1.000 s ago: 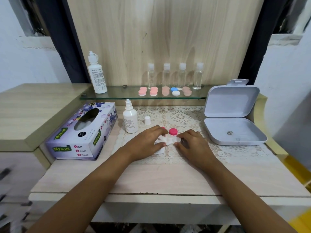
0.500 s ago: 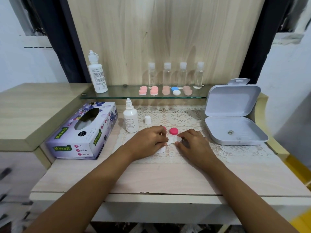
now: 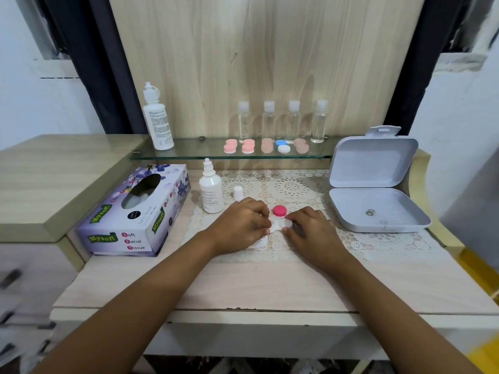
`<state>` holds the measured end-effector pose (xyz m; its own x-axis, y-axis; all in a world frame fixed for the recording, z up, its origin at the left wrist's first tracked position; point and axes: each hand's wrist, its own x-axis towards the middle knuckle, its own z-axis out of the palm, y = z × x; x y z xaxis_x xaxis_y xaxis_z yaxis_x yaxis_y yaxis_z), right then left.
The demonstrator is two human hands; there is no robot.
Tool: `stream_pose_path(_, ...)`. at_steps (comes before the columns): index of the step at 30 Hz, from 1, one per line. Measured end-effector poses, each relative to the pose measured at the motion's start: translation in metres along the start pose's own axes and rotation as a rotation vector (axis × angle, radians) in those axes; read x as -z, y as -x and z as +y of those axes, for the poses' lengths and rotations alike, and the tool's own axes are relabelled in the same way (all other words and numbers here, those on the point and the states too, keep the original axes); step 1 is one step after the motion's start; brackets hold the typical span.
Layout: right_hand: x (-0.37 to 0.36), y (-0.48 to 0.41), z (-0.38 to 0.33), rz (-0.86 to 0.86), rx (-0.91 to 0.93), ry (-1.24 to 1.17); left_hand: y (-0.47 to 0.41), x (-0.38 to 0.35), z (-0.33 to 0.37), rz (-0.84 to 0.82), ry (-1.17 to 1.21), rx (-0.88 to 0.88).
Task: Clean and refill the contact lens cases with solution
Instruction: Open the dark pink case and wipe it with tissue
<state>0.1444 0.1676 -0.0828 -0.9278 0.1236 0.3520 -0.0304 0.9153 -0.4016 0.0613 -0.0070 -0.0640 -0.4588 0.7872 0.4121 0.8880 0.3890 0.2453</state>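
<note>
We were at the wiping step, as we judged it: our left hand [image 3: 240,225] had its fingers curled down over a crumpled white tissue [image 3: 275,228] on the lace mat [image 3: 383,238], and our right hand [image 3: 310,233] pinched the tissue's other end between thumb and fingertips. The lens case being cleaned lay hidden under the tissue and the left fingers, so we could not tell its state; its pink cap [image 3: 279,211] sat loose just beyond the tissue. The next move, we thought, called for freeing the case, then reaching for the solution bottle [image 3: 211,194], which stood uncapped near the left hand with its small white cap [image 3: 238,192] beside it. That bottle looked easy to knock over. The tissue box [image 3: 135,211] hemmed us in on the left and the open white box [image 3: 378,209] on the right, with the glass shelf [image 3: 189,155] behind. Open room lay toward the table's front edge [image 3: 243,310].
</note>
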Motion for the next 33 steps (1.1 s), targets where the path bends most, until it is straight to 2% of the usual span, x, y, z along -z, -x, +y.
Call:
stream_pose_path(5, 0.001, 0.000, 0.001, -0.007, 0.002, -0.005, 0.003, 0.006, -0.002, -0.090, -0.091, 0.029)
stream_pose_path(9, 0.000, 0.000, 0.001, 0.000, 0.001, 0.002, 0.002, 0.012, 0.000, -0.169, 0.008, 0.157)
stream_pose_path(14, 0.001, 0.000, 0.000, 0.000, 0.007, 0.000, -0.008, 0.012, 0.001, -0.062, 0.116, 0.215)
stream_pose_path(18, 0.001, 0.001, 0.000, 0.002, 0.006, -0.001, -0.011, 0.002, 0.007, 0.009, 0.106, 0.247)
stream_pose_path(22, 0.000, 0.000, 0.001, 0.005, 0.008, 0.001, -0.004, -0.001, 0.007, -0.002, 0.070, 0.210)
stream_pose_path(27, -0.001, -0.001, 0.002, 0.000, 0.010, 0.015, 0.004, 0.003, 0.001, -0.106, -0.145, 0.092)
stream_pose_path(33, -0.002, -0.001, 0.002, 0.003, 0.016, 0.024, -0.006, 0.008, 0.002, -0.188, -0.161, 0.052)
